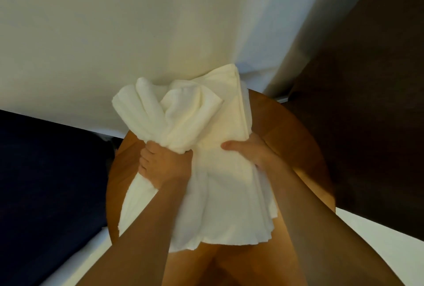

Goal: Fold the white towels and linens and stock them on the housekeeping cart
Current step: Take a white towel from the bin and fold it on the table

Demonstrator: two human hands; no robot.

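A bundle of white towels (pixel 206 166) hangs in front of me over a round wooden table (pixel 293 139). My left hand (pixel 164 164) grips a bunched, crumpled towel (pixel 146 111) whose upper end flops above my fist. My right hand (pixel 250 151) holds a flatter stack of folded towels (pixel 227 106), thumb on top and fingers hidden beneath. The stack's layered edges fan out at the lower right. No housekeeping cart is in view.
A pale wall (pixel 114 33) fills the upper frame. A dark blue surface (pixel 46 171) lies at the left. A dark brown panel (pixel 367 102) stands at the right. A strip of light floor (pixel 390 240) shows at the lower right.
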